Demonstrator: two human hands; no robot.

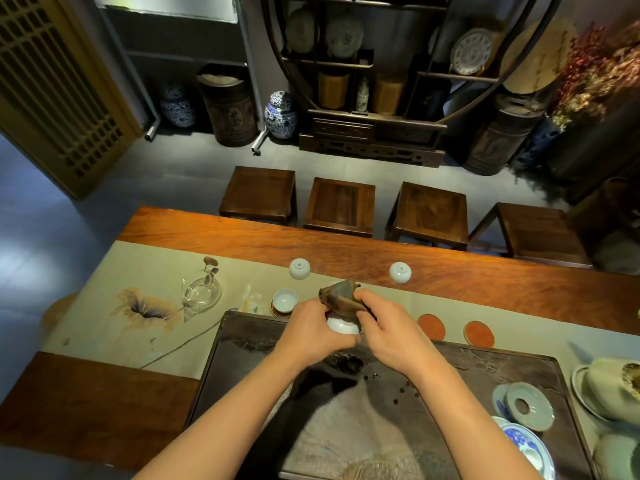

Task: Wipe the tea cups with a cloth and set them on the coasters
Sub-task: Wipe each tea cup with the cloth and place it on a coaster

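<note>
My left hand (313, 332) grips a white tea cup (343, 326) over the far edge of the dark tea tray (485, 362). My right hand (388, 329) pinches a brown cloth (341, 296) bunched on top of that cup. Another white cup (284, 301) stands upright on a coaster just left of my hands. Two white cups sit upside down farther back, one at the left (300, 268) and one at the right (400, 272). Two bare orange coasters (431, 326) (479, 334) lie on the runner to the right.
A glass pitcher (202, 292) stands on the painted table runner (114, 327) at the left. Celadon and blue-and-white dishes (528, 405) crowd the tray's right end. Several wooden stools (341, 206) line the table's far side, with shelves and jars behind.
</note>
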